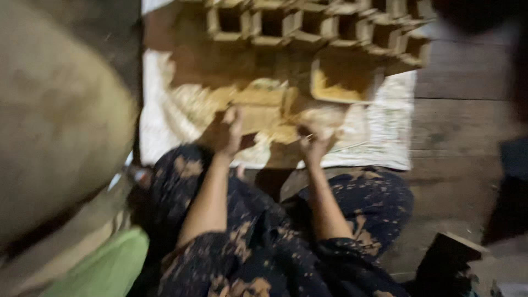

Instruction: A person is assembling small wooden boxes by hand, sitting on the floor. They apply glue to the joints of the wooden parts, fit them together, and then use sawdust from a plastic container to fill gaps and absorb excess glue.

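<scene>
Looking down from the head camera, the view is motion-blurred and shows a seated person in a dark garment with tan blotches, both bare forearms reaching far toward a wooden board [220, 69] that lies on a white woven cloth [385, 137] spread over a plank floor [467, 110].

Left hand [225, 132]: it rests palm-down at the near edge of a pale tan, slab-like mass [264, 113] on the board, fingers loosely curled and pointing far; whether it grips the mass or only presses on it cannot be told through the blur.

Right hand [314, 140]: the fingers are bunched close together around a thin, light-coloured sliver [309, 136], just right of the tan mass and near a paler lump [324, 116]; the exact hold is unclear.

Surroundings: at the far edge, a row of small open, box-shaped moulds [308, 25] of tan colour runs left to right, each a square cell with a dark hollow. Just near of that row, to the right, sits a rectangular tray [344, 82] holding yellowish material. A large rounded, dull tan sack-like bulk [55, 121] fills the left side. A light green cloth [104, 269] lies at the near left. No labels or signs can be made out on anything.
</scene>
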